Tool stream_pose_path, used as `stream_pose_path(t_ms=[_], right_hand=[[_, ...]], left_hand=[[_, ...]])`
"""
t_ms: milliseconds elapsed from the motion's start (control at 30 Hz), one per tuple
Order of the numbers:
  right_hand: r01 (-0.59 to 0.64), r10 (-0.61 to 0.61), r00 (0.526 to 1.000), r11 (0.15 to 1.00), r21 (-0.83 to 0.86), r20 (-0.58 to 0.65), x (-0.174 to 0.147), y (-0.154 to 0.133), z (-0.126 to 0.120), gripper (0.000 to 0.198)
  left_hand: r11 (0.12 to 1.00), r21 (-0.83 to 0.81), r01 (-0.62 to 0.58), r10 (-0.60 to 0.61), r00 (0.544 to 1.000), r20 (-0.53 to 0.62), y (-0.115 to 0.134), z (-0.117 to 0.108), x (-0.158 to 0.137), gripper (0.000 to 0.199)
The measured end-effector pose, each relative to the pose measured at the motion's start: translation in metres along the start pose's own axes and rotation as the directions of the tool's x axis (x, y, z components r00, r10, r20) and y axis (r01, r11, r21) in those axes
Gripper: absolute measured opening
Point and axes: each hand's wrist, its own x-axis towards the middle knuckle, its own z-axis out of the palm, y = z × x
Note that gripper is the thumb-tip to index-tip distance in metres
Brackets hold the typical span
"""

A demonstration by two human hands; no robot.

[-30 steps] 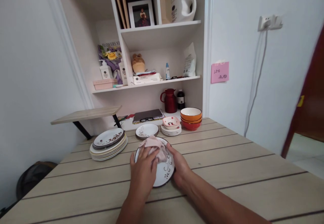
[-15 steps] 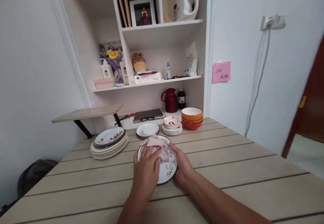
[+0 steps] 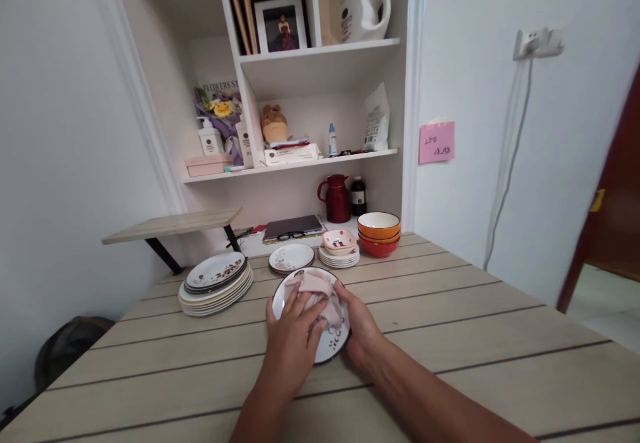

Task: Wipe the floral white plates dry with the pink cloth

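Note:
A white plate (image 3: 331,347) with a dark rim and brown scroll pattern is held tilted up off the wooden table in front of me. My right hand (image 3: 362,326) grips its right edge, thumb on the rim and fingers behind. On the plate's face lies a crumpled pale pink cloth (image 3: 320,288). My left hand (image 3: 295,336) presses this cloth with its fingers, the thumb side low on the plate. The cloth covers much of the pattern.
Stacked plates (image 3: 216,283) stand to the left, below a small raised wooden shelf (image 3: 175,223). Behind are more patterned plates (image 3: 291,257), small dishes (image 3: 339,253) and orange and red bowls (image 3: 379,235). A red jug (image 3: 337,199) stands in the shelving.
My left hand and the cloth have slid a little to the right across the plate. My right hand keeps its grip on the edge.

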Motion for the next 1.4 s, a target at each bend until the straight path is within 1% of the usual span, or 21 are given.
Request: stream_pose_path(t_ms=[67,167,267,467,733,933,1100,1200,1400], right_hand=[[0.005,-0.005,1.0,1.0,-0.012,-0.012,0.0023,0.003,-0.0006,0.037],[0.002,-0.002,1.0,1.0,-0.002,0.013,0.0047,0.0058,-0.001,0.036],[-0.004,0.004,1.0,1.0,0.003,0.018,0.0058,0.0059,-0.0017,0.036],[-0.023,0.023,1.0,1.0,0.002,-0.002,0.0038,0.0011,-0.0033,0.04],[-0.038,0.038,0.999,0.999,0.015,0.036,-0.0011,-0.0016,-0.0011,0.04],[-0.008,0.005,0.998,0.999,0.047,0.061,0.0036,-0.0009,-0.0058,0.042],[-0.003,0.001,0.999,0.999,0.035,0.048,0.0035,-0.0002,-0.0056,0.043],[-0.006,0.006,1.0,1.0,0.021,0.024,0.0026,0.0011,-0.0033,0.041],[0.006,-0.006,1.0,1.0,-0.013,-0.011,0.0023,0.0044,-0.0017,0.036]], left_hand=[[0.999,0.013,0.043,-0.043,0.999,-0.011,0.0011,0.0008,0.0008,0.04],[0.994,0.038,0.102,-0.101,0.994,-0.034,0.0022,0.0017,0.0007,0.042],[0.99,0.062,0.123,-0.119,0.991,-0.061,0.0018,0.0027,-0.0003,0.044],[0.992,0.085,0.098,-0.088,0.99,-0.109,0.0018,0.0043,-0.0018,0.044],[0.995,0.051,0.082,-0.077,0.992,-0.101,0.0031,0.0041,-0.0004,0.039],[1.0,-0.001,-0.017,0.017,0.998,-0.066,0.0037,-0.0001,-0.0027,0.035],[0.999,-0.016,-0.032,0.031,0.998,-0.055,0.0014,-0.0004,-0.0029,0.035],[1.0,-0.011,-0.009,0.008,0.998,-0.06,-0.0005,0.0031,-0.0015,0.035],[0.994,0.029,0.102,-0.099,0.991,-0.084,0.0004,0.0061,0.0005,0.04]])
